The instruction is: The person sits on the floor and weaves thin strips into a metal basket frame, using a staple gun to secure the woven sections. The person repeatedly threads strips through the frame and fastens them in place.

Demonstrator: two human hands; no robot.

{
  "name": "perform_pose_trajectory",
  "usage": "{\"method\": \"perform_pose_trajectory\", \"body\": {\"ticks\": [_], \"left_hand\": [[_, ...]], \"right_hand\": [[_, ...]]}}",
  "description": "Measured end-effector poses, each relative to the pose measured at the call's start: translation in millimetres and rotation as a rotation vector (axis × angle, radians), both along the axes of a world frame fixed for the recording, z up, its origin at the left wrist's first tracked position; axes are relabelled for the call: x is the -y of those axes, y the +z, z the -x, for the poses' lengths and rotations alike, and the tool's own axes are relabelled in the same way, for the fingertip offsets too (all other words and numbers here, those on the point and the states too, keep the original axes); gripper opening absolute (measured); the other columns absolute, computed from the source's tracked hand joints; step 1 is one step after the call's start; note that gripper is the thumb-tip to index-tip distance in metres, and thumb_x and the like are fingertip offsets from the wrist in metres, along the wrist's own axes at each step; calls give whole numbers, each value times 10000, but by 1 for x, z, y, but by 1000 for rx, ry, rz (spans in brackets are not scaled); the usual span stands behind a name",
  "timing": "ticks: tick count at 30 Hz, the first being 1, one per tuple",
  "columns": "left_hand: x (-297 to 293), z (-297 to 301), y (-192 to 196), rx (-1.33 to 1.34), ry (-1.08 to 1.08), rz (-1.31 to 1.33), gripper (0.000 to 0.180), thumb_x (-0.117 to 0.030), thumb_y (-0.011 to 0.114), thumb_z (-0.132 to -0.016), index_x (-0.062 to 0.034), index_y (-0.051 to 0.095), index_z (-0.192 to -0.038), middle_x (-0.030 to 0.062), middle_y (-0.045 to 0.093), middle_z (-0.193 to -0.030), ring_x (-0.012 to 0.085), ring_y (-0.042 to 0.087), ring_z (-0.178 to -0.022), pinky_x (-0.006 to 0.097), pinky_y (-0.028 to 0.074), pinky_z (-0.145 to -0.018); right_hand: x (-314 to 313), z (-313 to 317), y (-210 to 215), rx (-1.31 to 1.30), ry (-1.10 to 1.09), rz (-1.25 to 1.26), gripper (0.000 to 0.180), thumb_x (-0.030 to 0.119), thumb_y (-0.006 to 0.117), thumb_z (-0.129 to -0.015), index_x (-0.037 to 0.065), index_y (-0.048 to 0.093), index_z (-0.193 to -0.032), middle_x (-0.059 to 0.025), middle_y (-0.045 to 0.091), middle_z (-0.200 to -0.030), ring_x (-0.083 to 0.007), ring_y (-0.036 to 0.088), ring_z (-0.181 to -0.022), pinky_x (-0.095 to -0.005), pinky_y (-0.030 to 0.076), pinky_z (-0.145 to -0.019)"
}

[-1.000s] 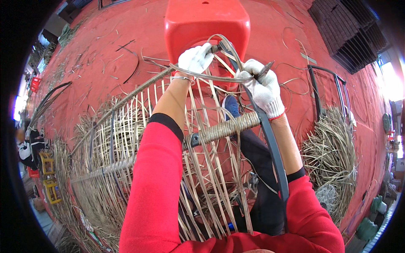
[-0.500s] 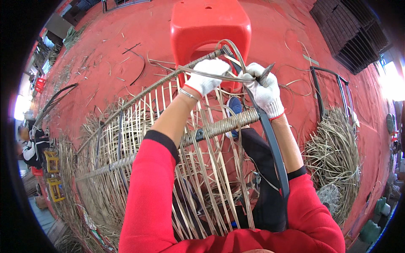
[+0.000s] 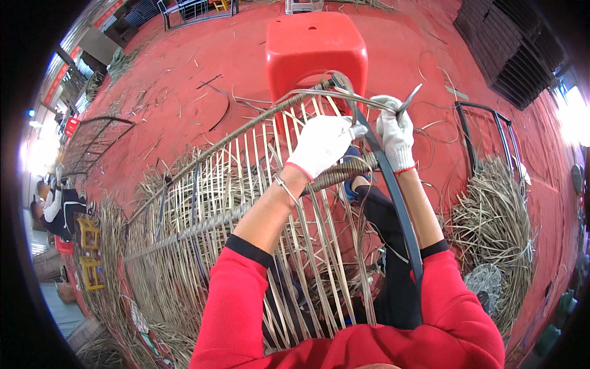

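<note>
A long frame strung with pale flat strands lies before me, its two rails wrapped in brownish strips. The upper wrapped rail ends at a corner below a red stool. A dark flat bar runs from that corner down to my lap. My left hand, in a white glove, is closed with its fingertips against this bar; whatever they pinch is hidden. My gloved right hand, right of the bar, grips a flat strip looping from the corner. A pointed metal blade sticks up from the same hand.
The red plastic stool stands beyond the frame's corner. Loose strip bundles lie at right, near another dark frame. Dark stacked panels stand far right. Another person sits far left by yellow stools.
My left hand has come down from the upper rail to the dark bar, nearer me. My right hand has shifted slightly right, drawing the strip along. The view has tilted a little upward.
</note>
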State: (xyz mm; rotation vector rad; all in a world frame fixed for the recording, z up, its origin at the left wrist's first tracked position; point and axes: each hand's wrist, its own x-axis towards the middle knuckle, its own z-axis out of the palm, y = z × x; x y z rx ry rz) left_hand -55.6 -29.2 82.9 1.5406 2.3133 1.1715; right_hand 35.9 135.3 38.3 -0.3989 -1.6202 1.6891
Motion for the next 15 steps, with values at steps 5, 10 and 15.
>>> {"method": "perform_pose_trajectory", "body": {"ticks": [5,10,15], "left_hand": [[14,-19,7,88,27,116,464,-469,522,-1028,-92,785,-965,132,730,-854,317,700,-834,412,523,-784],[7,-12,0,-65,-166,108,414,-425,569,-1022,-63,731,-1138,151,739,-963,301,711,-912,389,534,-833],[11,47,-30,198,-523,144,347,-331,644,-1002,-68,704,-1221,91,743,-1068,195,707,-958,347,543,-892]], "right_hand": [[-8,16,-38,94,-228,278,321,213,629,-1027,45,614,-1300,-17,642,-940,-68,540,-720,-224,450,-630],[-17,50,-89,427,328,635,345,225,609,-1020,40,593,-1311,-41,650,-965,-101,577,-730,-245,484,-619],[-26,103,-107,159,613,973,272,233,544,-1037,52,633,-1220,-2,609,-844,-91,511,-591,-250,444,-499]]}}
